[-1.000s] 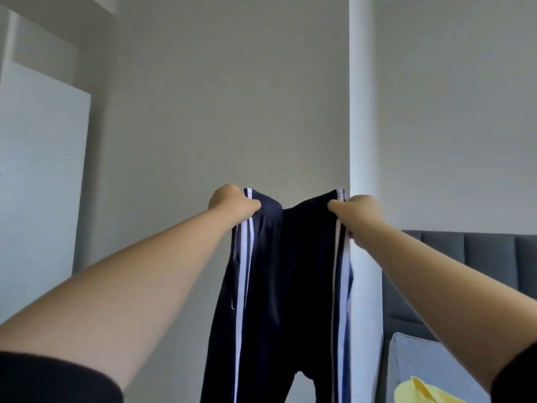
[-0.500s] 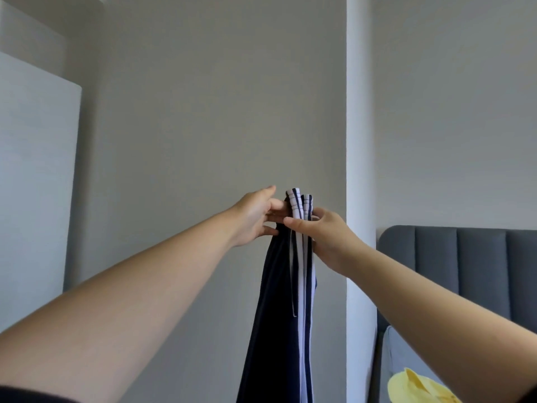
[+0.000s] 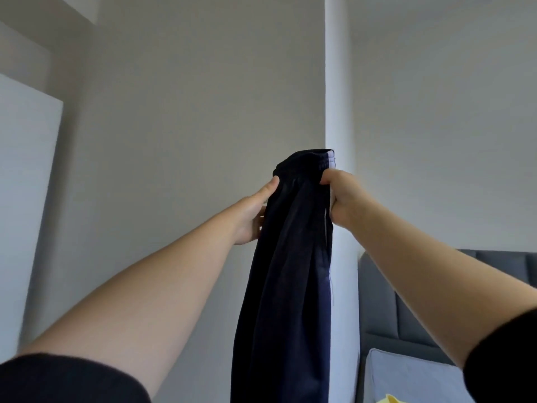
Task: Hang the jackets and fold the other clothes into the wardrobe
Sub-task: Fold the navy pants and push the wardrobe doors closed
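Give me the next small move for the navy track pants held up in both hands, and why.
Probably lower them toward a flat surface to make the next fold. The track pants already hang doubled lengthwise, legs together, the right hand gripping the waistband at the white stripe and the left hand holding the other edge. They dangle full length, out of frame below, so folding further in the air looks awkward.

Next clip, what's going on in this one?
A person is holding up a pair of dark navy track trousers with white side stripes, folded lengthwise so the legs hang together. The right hand grips the waistband edge by the stripe; the left hand holds the opposite edge, thumb on the front of the cloth. The trousers hang in the air before a pale wall, not yet folded down. A grey padded headboard and a bit of yellow cloth show at lower right.
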The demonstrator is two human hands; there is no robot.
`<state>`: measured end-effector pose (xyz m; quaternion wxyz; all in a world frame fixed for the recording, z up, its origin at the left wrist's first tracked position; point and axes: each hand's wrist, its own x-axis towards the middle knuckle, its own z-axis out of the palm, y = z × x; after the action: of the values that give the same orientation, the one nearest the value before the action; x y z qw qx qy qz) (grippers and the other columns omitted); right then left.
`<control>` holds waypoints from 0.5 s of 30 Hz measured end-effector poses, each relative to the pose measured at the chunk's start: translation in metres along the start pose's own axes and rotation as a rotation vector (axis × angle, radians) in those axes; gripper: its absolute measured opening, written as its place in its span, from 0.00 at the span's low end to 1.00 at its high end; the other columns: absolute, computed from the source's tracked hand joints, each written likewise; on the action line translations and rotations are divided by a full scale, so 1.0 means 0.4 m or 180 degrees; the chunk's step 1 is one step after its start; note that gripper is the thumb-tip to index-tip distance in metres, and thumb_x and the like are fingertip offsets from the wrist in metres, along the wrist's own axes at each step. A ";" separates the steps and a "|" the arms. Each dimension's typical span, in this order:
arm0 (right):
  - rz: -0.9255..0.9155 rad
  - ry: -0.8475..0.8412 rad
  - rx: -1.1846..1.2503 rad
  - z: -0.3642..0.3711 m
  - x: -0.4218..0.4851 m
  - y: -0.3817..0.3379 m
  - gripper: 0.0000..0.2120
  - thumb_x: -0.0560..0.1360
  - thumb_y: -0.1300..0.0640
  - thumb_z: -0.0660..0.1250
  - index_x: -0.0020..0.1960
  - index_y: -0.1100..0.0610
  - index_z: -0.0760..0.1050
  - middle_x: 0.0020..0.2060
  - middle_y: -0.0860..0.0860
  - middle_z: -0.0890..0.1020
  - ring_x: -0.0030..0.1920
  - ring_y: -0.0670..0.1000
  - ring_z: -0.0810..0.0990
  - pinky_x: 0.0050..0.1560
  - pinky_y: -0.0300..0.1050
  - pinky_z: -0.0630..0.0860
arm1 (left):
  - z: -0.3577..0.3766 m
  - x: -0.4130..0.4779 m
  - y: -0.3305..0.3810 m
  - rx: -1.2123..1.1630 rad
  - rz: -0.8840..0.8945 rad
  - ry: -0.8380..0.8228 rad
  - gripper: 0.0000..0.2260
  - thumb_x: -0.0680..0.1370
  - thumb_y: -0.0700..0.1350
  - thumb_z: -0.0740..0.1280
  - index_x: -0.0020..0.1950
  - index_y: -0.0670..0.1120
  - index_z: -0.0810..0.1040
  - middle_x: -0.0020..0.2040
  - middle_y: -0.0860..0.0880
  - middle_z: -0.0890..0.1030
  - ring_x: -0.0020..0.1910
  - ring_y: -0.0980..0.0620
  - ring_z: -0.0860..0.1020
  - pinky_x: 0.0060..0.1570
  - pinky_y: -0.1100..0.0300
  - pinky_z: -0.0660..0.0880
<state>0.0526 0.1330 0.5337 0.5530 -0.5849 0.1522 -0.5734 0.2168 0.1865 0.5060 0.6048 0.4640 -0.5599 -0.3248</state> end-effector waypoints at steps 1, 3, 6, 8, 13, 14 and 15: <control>-0.0081 0.0019 -0.0091 -0.001 0.004 -0.036 0.13 0.73 0.69 0.55 0.52 0.64 0.74 0.47 0.61 0.78 0.45 0.59 0.80 0.53 0.55 0.79 | 0.018 0.011 0.032 -0.0193 0.0142 -0.0017 0.23 0.72 0.67 0.64 0.51 0.50 0.80 0.36 0.53 0.81 0.35 0.55 0.79 0.42 0.60 0.75; -0.0259 0.0067 -0.0238 -0.007 0.010 -0.110 0.10 0.72 0.69 0.55 0.47 0.62 0.73 0.43 0.59 0.78 0.41 0.58 0.79 0.49 0.52 0.79 | 0.061 0.025 0.106 -0.0411 0.0326 -0.0138 0.22 0.73 0.65 0.64 0.55 0.49 0.81 0.46 0.51 0.85 0.45 0.53 0.83 0.45 0.58 0.78; -0.0470 0.0148 -0.0440 -0.028 0.013 -0.216 0.12 0.71 0.68 0.54 0.47 0.62 0.74 0.44 0.59 0.78 0.41 0.58 0.79 0.49 0.53 0.80 | 0.124 0.037 0.205 -0.0519 0.0453 -0.0249 0.19 0.76 0.61 0.65 0.52 0.47 0.82 0.49 0.48 0.85 0.46 0.51 0.84 0.41 0.60 0.80; -0.0545 0.0200 -0.0509 -0.049 0.005 -0.278 0.12 0.71 0.67 0.54 0.49 0.62 0.75 0.45 0.59 0.78 0.42 0.58 0.80 0.49 0.53 0.80 | 0.164 0.036 0.255 -0.0533 0.0500 -0.0370 0.17 0.77 0.58 0.65 0.49 0.46 0.83 0.48 0.48 0.85 0.44 0.51 0.84 0.37 0.60 0.80; -0.0648 0.0235 -0.0734 -0.125 -0.034 -0.386 0.11 0.69 0.63 0.55 0.47 0.59 0.74 0.43 0.57 0.77 0.44 0.58 0.77 0.56 0.54 0.75 | 0.256 0.040 0.344 -0.0601 0.0691 -0.0126 0.12 0.77 0.47 0.68 0.56 0.42 0.80 0.50 0.44 0.84 0.45 0.47 0.84 0.39 0.57 0.80; -0.0640 0.0145 -0.0750 -0.141 -0.042 -0.399 0.11 0.69 0.62 0.55 0.48 0.58 0.73 0.44 0.57 0.77 0.44 0.57 0.76 0.55 0.53 0.75 | 0.274 0.044 0.356 -0.0605 0.0796 -0.0002 0.11 0.76 0.45 0.69 0.56 0.42 0.80 0.49 0.44 0.84 0.43 0.46 0.83 0.38 0.56 0.80; -0.0656 0.0041 -0.0745 -0.157 -0.049 -0.410 0.10 0.69 0.60 0.55 0.48 0.57 0.72 0.42 0.57 0.76 0.43 0.56 0.76 0.51 0.49 0.75 | 0.291 0.046 0.365 -0.0594 0.0919 0.0104 0.09 0.75 0.43 0.70 0.54 0.41 0.80 0.45 0.44 0.85 0.40 0.47 0.84 0.36 0.57 0.79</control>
<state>-0.0808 0.1753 0.6418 0.4183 -0.6542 0.1607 -0.6092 0.0873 0.1989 0.6412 0.6946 0.3258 -0.5783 -0.2775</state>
